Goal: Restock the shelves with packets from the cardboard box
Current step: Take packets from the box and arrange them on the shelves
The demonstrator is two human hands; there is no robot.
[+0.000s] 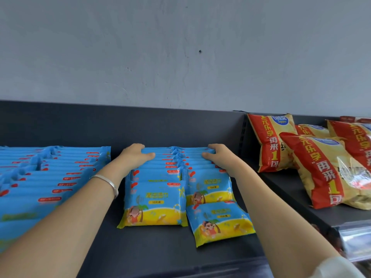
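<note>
Between left hand (138, 154) and right hand (215, 155), blue packets (156, 197) lying in two overlapping rows, each hand gripping a row's far end with curling fingers

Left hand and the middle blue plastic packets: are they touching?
Touching. The head view shows the left hand lying on the blue plastic packets at the row's far end.

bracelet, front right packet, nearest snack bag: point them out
bracelet (111, 184), head view, its band
front right packet (219, 223), head view, its face
nearest snack bag (321, 167), head view, red stripe
</note>
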